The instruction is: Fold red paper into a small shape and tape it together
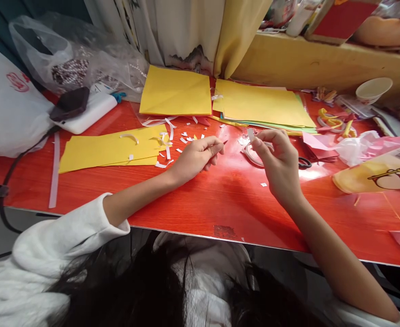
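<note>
My left hand (200,156) is closed in a pinch above the red table. A tiny dark tip shows at its fingers, too small to name. Between thumb and forefinger, my right hand (279,159) holds a small white paper piece (251,134) up off the table. Beneath that hand lie a pale ring-shaped item (252,156) and a black scissors-like handle (304,163), both partly hidden. White paper scraps (168,153) are scattered left of my left hand, some on the yellow paper strips (107,151).
Yellow sheets (176,91) and a second paper stack (261,102) lie at the back. A printed cup (380,175) rests on its side at right. Plastic bags (9,100), a phone (70,103) on a white box (87,113) and a cable (14,168) occupy the left.
</note>
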